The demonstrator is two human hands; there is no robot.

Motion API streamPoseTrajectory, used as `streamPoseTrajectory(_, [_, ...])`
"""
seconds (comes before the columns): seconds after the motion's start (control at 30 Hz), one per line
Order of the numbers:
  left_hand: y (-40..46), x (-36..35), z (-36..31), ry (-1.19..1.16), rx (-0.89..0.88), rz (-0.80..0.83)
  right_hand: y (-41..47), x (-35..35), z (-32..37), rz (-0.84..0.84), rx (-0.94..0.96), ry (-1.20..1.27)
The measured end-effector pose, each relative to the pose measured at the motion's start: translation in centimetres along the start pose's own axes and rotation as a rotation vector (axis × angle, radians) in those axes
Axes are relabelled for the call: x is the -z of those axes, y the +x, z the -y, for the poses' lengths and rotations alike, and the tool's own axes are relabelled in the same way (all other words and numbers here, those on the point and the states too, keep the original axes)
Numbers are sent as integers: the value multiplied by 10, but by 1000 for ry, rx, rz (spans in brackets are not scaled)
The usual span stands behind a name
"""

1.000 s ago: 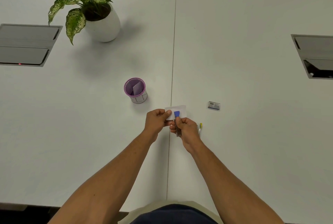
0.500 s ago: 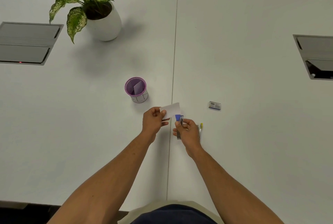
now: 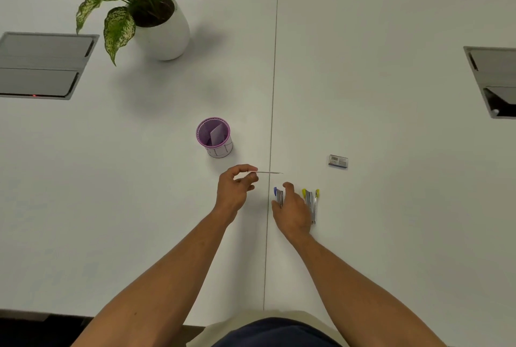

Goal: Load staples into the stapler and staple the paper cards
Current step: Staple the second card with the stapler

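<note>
Head view: left hand [image 3: 234,190] pinches one thin white paper card [image 3: 265,172] between thumb and fingertips, held edge-on above the white bench [image 3: 391,235], forearm reaching forward. Right hand [image 3: 293,212] lies palm down, its fingers loosely round one small blue-tipped metal stapler [image 3: 278,196] that rests on the bench. Just right of that hand lies a second stapler, yellow-tipped [image 3: 311,203]. Further off, one small grey staple box [image 3: 338,161] and one purple mesh cup [image 3: 214,137] with a card inside. One potted plant [image 3: 156,11] stands far left
</note>
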State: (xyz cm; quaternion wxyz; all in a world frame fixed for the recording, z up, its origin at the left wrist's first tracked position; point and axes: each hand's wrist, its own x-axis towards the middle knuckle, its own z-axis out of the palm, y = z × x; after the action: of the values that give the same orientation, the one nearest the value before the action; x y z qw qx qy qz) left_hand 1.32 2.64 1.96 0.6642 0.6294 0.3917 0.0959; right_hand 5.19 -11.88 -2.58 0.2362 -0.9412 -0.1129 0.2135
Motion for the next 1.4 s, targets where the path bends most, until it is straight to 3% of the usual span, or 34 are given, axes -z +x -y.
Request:
streamPoseTrajectory(0.37, [2, 2, 9, 166, -38, 58, 2, -4, 2, 92, -32, -78])
streamPoseTrajectory(0.5, [0, 3, 13, 208, -78, 59, -2, -3, 5, -4, -13, -42])
streamPoseTrajectory(0.6, [-1, 4, 14, 205, -86, 58, -1, 1, 9, -92, -109, 274])
streamPoseTrajectory(0.73, [-5, 3, 13, 217, -112, 104, 3, 22, 13, 166, -395, 1040])
streamPoseTrajectory(0.83, [-6, 1, 14, 236, -136, 153, 4, 41, 9, 287, -393, 1247])
streamPoseTrajectory(1.07, [-12, -10, 5, 237, -163, 258, 9, 59, -7, 229, -229, 1097])
streamPoseTrajectory(1.27, [-21, -16, -2, -55, 16, 219, 9, 58, -12, 100, -147, 909])
streamPoseTrajectory(1.4, [-22, -20, 1, 67, -12, 215, 6, 59, -14, 77, -70, 803])
